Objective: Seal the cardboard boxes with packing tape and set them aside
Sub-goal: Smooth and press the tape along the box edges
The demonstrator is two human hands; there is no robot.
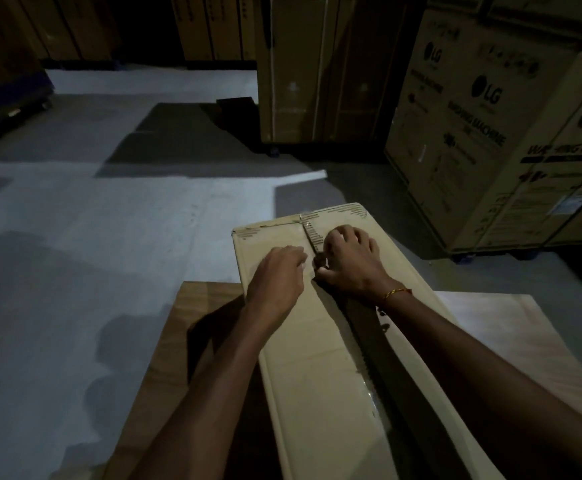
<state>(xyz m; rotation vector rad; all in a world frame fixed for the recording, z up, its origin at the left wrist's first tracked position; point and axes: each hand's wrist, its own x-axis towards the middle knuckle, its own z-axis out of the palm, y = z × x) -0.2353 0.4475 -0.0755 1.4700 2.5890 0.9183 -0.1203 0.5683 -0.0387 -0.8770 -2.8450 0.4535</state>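
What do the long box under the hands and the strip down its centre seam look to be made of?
The long box: matte tan corrugated cardboard, by the look; fluted edges show at its far end. The strip along the seam: probably glossy plastic packing tape, since it glints near the bottom, though the dim light leaves that open.

cardboard box (317,358) near end cut off by bottom edge; right hand (350,259) fingertips hidden
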